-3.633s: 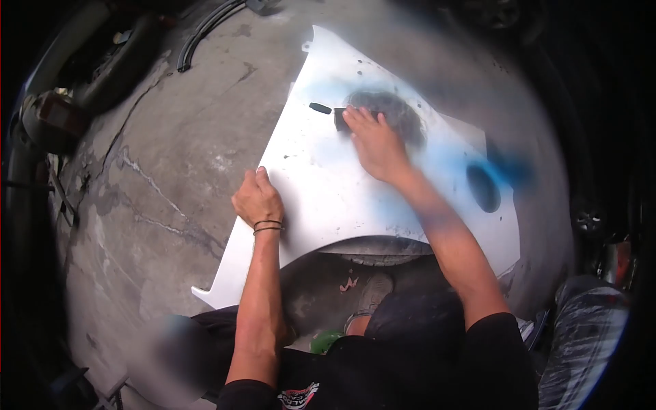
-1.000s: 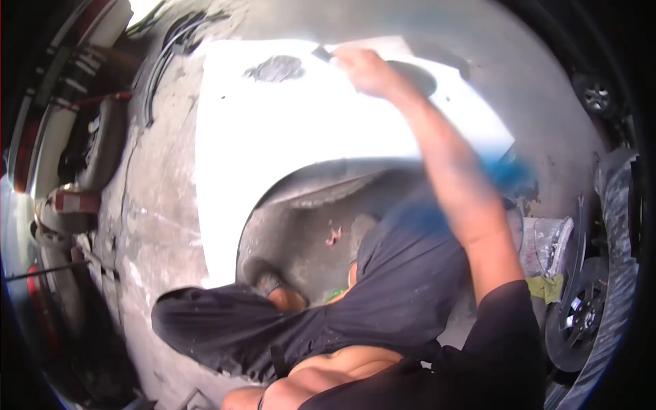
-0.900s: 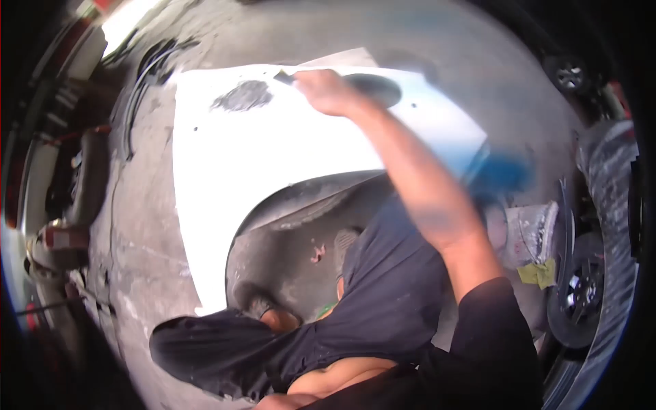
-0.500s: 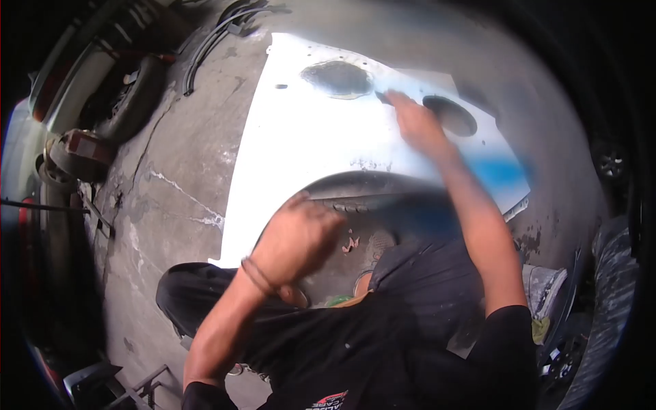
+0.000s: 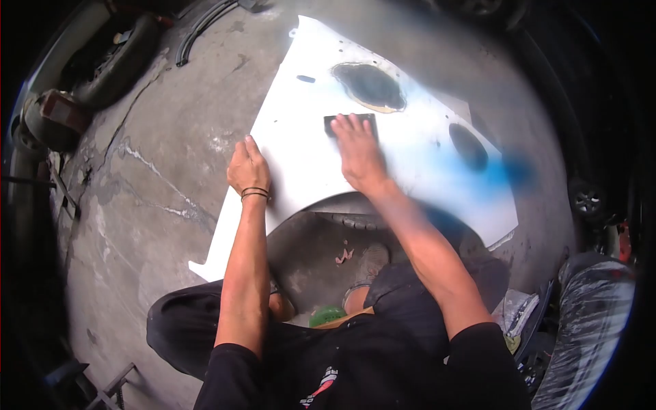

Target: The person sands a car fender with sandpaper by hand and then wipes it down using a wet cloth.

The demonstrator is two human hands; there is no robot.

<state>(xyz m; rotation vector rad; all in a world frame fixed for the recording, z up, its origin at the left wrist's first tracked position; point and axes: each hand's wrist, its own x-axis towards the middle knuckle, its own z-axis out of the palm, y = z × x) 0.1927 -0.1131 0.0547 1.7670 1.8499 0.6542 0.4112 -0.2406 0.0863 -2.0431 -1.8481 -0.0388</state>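
Observation:
A white car fender (image 5: 307,164) lies tilted in front of me, its wheel arch curving towards my legs. My right hand (image 5: 362,157) is laid over a dark sheet of sandpaper (image 5: 330,127), pressing it on the white surface with fingers stretched across it. Below the left edge of the large hole's grey patch, the sheet touches the panel. My left hand (image 5: 247,166) is closed round the fender's left edge; its fingertips are partly hidden. A dark band circles that wrist.
Cracked concrete floor (image 5: 164,137) surrounds the panel. Car parts (image 5: 65,113) stand at the left, black strips (image 5: 205,31) at the top. A green round object (image 5: 326,315) lies between my feet. Plastic-wrapped material (image 5: 584,328) is at the right.
My left hand has moved from above the wheel arch to the fender's left edge. My right hand has slid the sandpaper left and down. The view has shifted.

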